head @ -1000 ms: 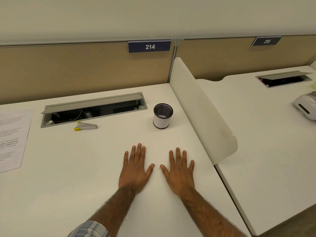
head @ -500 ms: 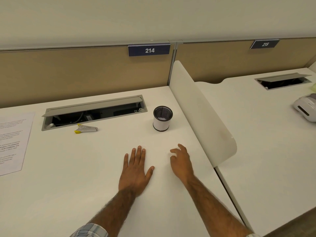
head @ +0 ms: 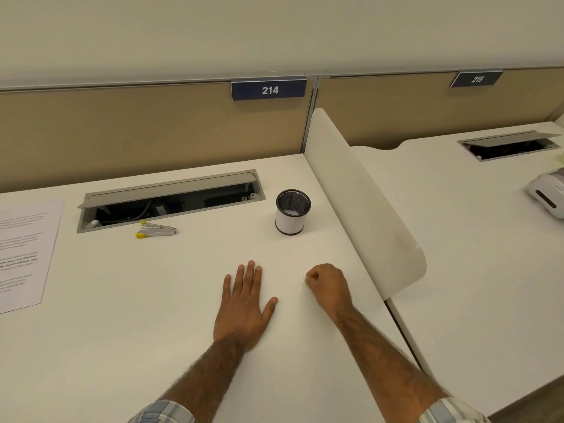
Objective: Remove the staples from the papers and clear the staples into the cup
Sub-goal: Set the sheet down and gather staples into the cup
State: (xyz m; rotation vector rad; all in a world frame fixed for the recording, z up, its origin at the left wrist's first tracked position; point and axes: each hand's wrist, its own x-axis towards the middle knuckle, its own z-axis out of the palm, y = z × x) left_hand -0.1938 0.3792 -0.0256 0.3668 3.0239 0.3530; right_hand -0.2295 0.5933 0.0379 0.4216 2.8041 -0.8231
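On the table [head: 152, 331], a sheet of paper [head: 24, 254] lies at the left edge. A cable hatch [head: 171, 199] is set into the far part of the table, and a staple remover [head: 156, 231] lies just in front of it. The cup [head: 292, 212] stands to the right of the hatch, near a divider [head: 366, 203] along the table's right edge. The left grip [head: 244, 306] rests on the table nearer than the cup, with the right grip [head: 328, 285] to its right, apart from it. Beyond the divider is a second table [head: 473, 254] with its own hatch [head: 508, 145] at the far side and a device [head: 547, 196] at the right edge. A partition [head: 137, 126] stands behind both tables.
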